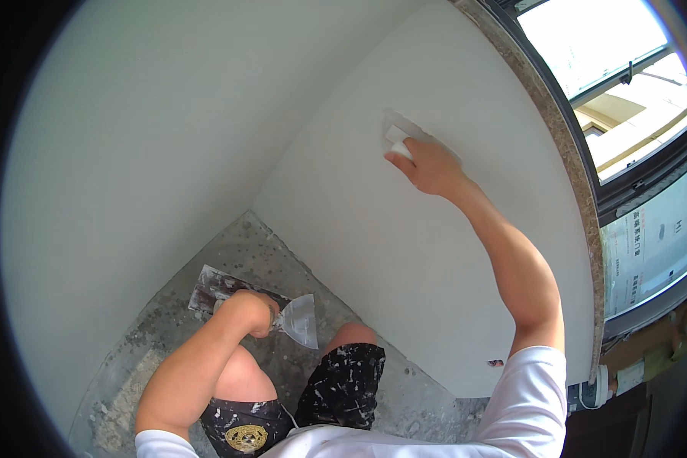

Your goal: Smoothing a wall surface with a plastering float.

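The left hand [250, 311] is gripping a putty hawk [225, 294] and a wide knife [301, 320] low over the floor [168, 336] corner. Farther up, the right hand [429, 166] is pressing a small trowel [398, 136], fingers clenched on it, flat against the white wall [435, 305].

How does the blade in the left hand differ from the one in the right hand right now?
The left hand holds its broad blade low over the floor, off any surface; the right hand presses a putty knife flat against the white wall. The left one shows fully; the right one is partly hidden. Both carry white filler.
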`<state>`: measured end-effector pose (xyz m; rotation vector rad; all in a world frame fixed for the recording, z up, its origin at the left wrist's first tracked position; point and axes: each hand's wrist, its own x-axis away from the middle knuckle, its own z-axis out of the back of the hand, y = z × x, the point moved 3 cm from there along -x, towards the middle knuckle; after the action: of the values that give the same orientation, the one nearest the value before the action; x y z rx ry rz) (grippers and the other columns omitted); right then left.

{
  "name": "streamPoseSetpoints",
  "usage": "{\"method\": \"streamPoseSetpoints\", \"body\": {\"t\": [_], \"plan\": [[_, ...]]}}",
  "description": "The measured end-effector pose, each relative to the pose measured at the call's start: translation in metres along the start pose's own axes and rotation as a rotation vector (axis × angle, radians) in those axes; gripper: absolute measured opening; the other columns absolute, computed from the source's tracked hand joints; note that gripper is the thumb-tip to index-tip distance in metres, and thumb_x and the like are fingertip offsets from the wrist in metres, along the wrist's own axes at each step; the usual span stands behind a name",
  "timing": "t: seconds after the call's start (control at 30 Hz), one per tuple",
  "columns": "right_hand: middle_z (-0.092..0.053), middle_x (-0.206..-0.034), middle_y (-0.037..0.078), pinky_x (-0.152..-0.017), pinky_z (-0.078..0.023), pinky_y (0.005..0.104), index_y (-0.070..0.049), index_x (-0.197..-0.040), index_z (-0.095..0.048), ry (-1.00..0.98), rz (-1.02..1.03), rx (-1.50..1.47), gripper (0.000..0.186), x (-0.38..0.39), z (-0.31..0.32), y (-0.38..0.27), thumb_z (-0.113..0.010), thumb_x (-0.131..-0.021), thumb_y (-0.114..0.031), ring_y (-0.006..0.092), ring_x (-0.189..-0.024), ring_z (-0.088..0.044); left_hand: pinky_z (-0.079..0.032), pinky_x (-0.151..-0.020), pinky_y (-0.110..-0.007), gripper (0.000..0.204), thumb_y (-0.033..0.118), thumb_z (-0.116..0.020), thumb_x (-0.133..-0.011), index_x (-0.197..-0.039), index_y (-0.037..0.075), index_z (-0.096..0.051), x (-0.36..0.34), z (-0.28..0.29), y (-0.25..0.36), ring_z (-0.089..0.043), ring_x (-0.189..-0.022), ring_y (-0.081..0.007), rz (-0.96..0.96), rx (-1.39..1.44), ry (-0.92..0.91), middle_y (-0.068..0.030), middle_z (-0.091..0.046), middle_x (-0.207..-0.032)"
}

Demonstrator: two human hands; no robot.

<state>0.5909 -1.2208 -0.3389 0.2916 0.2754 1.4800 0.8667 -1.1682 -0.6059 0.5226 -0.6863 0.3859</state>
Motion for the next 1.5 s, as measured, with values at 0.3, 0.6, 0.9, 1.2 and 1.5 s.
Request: {"method": "streamPoseSetpoints", "body": {"t": [0.3,0.6,0.9,1.2,1.5], "plan": [[-0.059,-0.065,0.013,-0.055,-0.051,0.0395,0.002,-0.09,-0.058,0.278,-0.182,-0.27,0.06,-0.034,0.159,0.029,-0.049,-0.101,-0.056,0.0234,-0.051,-0.061,-0.055,-0.076,-0.043,0.047,0.018,-0.071,-0.067,-0.114,0.018,-0.072,-0.024,-0.008,-0.014,-0.071,-0.091,-0.0324,-0.004,0.159,0.138,-0.0138,-0.074,-0.099],[-0.046,-0.06,-0.003,-0.041,-0.034,0.0241,-0.005,-0.09,-0.056,0.254,-0.313,-0.616,0.039,0.159,0.091,0.134,-0.052,-0.105,-0.041,0.0057,-0.045,-0.041,-0.057,-0.076,-0.04,0.062,0.01,-0.068,-0.062,-0.123,0.021,-0.068,-0.02,-0.016,-0.025,-0.071,-0.095,-0.0308,0.109,0.09,-0.039,-0.0096,-0.074,-0.11],[-0.066,-0.074,0.02,-0.059,-0.048,0.0471,-0.001,-0.109,-0.058,0.31,-0.256,-0.447,0.036,0.177,-0.105,0.053,-0.062,-0.099,-0.036,0.0376,-0.063,-0.062,-0.055,-0.082,-0.041,0.038,0.02,-0.074,-0.065,-0.102,0.014,-0.071,-0.046,-0.022,-0.032,-0.069,-0.097,-0.0344,0.028,0.128,0.17,-0.0117,-0.072,-0.104],[-0.064,-0.066,0.018,-0.058,-0.05,0.0469,0.001,-0.101,-0.06,0.857,-0.09,-0.355,0.044,0.201,-0.053,-0.027,-0.066,-0.095,-0.043,0.0417,-0.063,-0.064,-0.054,-0.089,-0.043,0.047,0.035,-0.081,-0.068,-0.106,0.008,-0.071,-0.089,-0.067,-0.04,-0.068,-0.101,-0.0372,0.027,-0.112,0.389,-0.0167,-0.072,-0.106],[-0.054,-0.068,0.0,-0.051,-0.042,0.0243,-0.005,-0.1,-0.053,1.303,-0.164,-1.0,0.04,0.414,-0.218,0.067,-0.051,-0.104,-0.045,0.008,-0.055,-0.05,-0.052,-0.088,-0.046,0.048,0.039,-0.078,-0.074,-0.109,0.006,-0.071,-0.075,-0.058,-0.038,-0.067,-0.102,-0.0392,0.089,-0.078,0.29,-0.0218,-0.071,-0.103]]}}
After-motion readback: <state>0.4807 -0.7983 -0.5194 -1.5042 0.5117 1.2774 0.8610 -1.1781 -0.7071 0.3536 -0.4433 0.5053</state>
